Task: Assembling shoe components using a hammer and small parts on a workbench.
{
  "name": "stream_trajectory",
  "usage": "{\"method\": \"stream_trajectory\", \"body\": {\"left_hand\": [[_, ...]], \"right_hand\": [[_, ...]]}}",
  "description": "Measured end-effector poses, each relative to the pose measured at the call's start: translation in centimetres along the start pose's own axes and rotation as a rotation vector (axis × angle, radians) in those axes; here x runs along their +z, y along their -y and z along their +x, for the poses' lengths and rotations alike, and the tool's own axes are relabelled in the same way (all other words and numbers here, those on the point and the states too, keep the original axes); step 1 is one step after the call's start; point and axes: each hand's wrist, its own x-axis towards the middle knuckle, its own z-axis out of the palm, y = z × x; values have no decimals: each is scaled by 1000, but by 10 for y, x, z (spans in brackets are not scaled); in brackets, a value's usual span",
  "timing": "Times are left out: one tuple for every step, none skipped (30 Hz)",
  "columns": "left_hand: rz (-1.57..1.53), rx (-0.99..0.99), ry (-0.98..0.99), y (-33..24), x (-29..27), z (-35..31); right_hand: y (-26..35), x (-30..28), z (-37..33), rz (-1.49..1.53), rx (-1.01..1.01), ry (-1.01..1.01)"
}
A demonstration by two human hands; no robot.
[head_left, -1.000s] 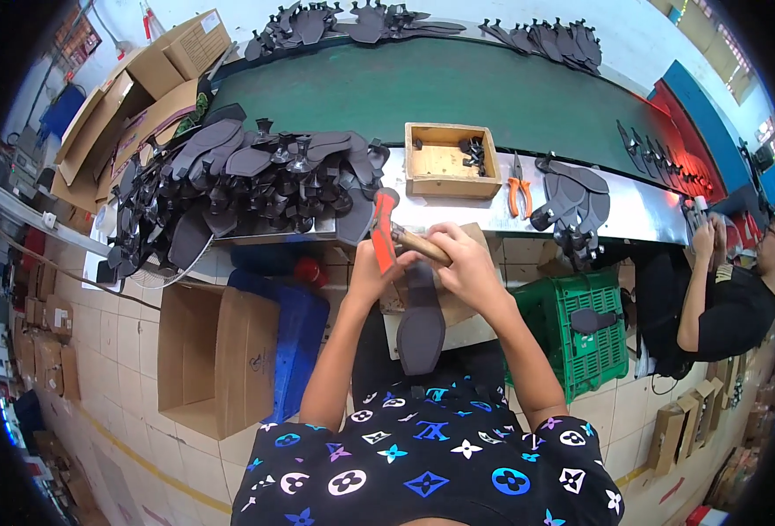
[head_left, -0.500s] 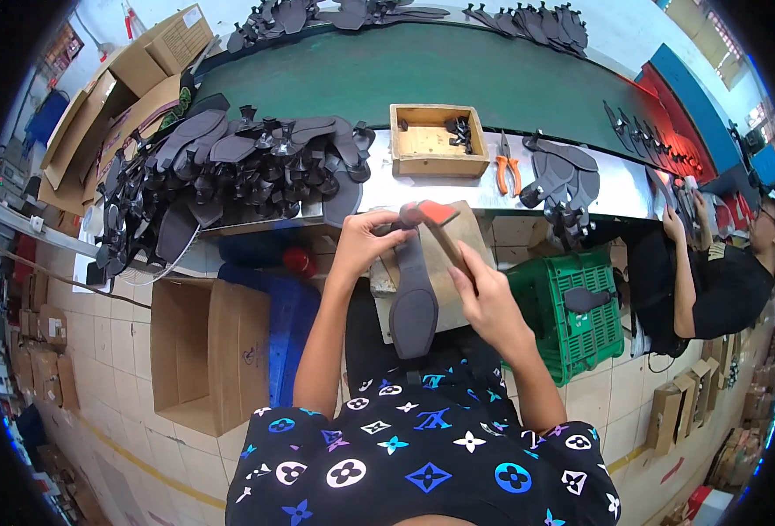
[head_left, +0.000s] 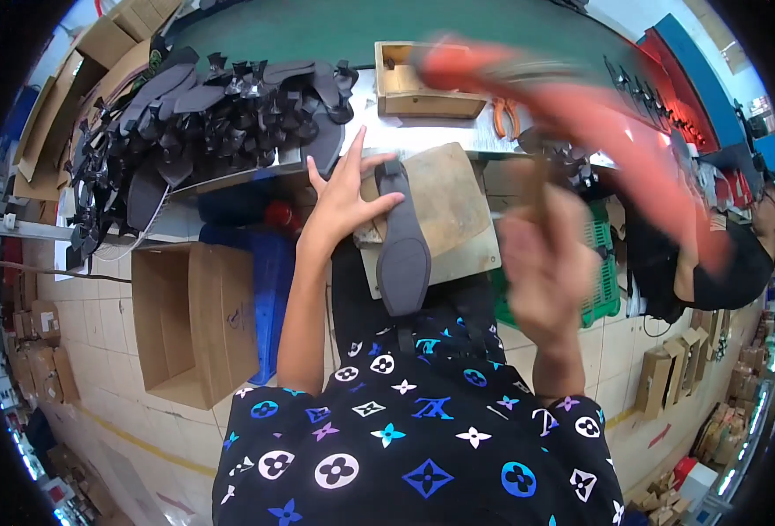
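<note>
A dark grey shoe sole (head_left: 404,263) with a heel at its far end lies underside up over a worn board (head_left: 451,195) in front of me. My left hand (head_left: 342,197) steadies the heel end, thumb on the sole and index finger reaching to the heel, the other fingers spread. My right hand (head_left: 545,263), smeared by motion, is wrapped round the wooden handle of a hammer (head_left: 540,180). The hammer's red head is a long blur, raised to the right of the sole and apart from it.
Heeled soles (head_left: 230,118) are piled on the bench at left. A wooden box (head_left: 431,106) and orange-handled pliers (head_left: 505,117) sit beyond the board. A cardboard box (head_left: 173,324) stands at lower left, a green crate (head_left: 600,272) at right. A co-worker (head_left: 738,272) sits far right.
The hammer has swung up and away to the right with my right hand. My left hand has loosened from a pinch to spread fingers at the heel. The whole view has shifted.
</note>
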Motion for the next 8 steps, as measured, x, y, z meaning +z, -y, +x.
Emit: {"method": "stream_trajectory", "body": {"left_hand": [[-14, 9, 2, -3, 0, 5], [-5, 27, -3, -6, -1, 9], [11, 44, -4, -9, 1, 9], [23, 87, -59, -7, 5, 11], [29, 69, -78, -5, 6, 8], [82, 74, -46, -4, 3, 11], [138, 80, -17, -4, -1, 15], [143, 85, -33, -4, -6, 16]], "right_hand": [[21, -13, 1, 163, 121, -108], [-5, -25, 2, 389, -68, 50], [-39, -33, -5, 619, -254, 207], [-38, -14, -10, 117, -211, 159], [-38, 13, -16, -367, -175, 114], [-56, 33, -4, -203, 125, 347], [-59, 28, -4, -76, 199, 341], [-48, 19, -17, -97, 40, 265]]}}
